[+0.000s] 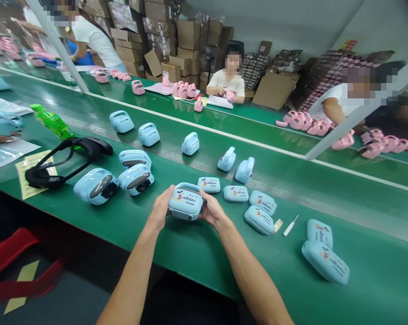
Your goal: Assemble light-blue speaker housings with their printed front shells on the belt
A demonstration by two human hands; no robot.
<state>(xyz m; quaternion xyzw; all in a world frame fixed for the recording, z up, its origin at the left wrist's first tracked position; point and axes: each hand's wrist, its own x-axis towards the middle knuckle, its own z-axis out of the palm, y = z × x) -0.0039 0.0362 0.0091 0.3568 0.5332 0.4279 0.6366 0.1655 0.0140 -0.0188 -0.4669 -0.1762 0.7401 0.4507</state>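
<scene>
Between both hands is a light blue case with a carry handle (185,203), its Mickey Friends print facing me. My left hand (161,208) grips its left end and my right hand (211,208) its right end; the fingertips behind it are hidden. Just beyond and to the right lie several printed blue cover pieces (236,193). A small white-handled tool (290,225) rests past them, beside a little pale slip (277,225). To the left of my left hand sit blue cases with dark front panels (136,179).
A black head strap (68,158) lies at the left near a green bottle (53,121). More blue handled units (190,144) stand on the conveyor belt. Across it, co-workers (226,81) sit among pink units (183,89). A red chair (14,262) stands lower left.
</scene>
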